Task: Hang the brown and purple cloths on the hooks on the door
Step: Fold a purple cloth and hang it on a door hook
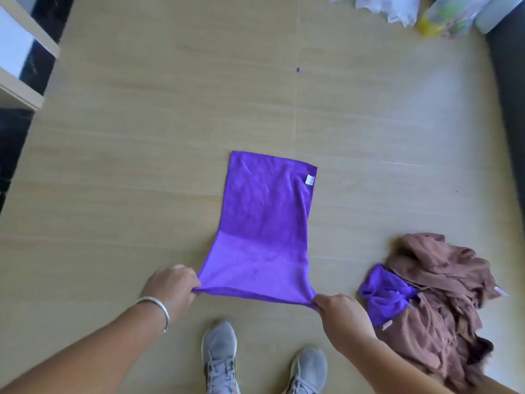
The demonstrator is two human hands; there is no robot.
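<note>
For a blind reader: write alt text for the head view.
Two hands, left hand and right hand, pinch the near corners of a flat purple cloth above a beige floor. A crumpled brown cloth pile lies at right.

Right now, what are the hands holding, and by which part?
Both hold the purple cloth: left hand and right hand each pinch a near corner.
</note>
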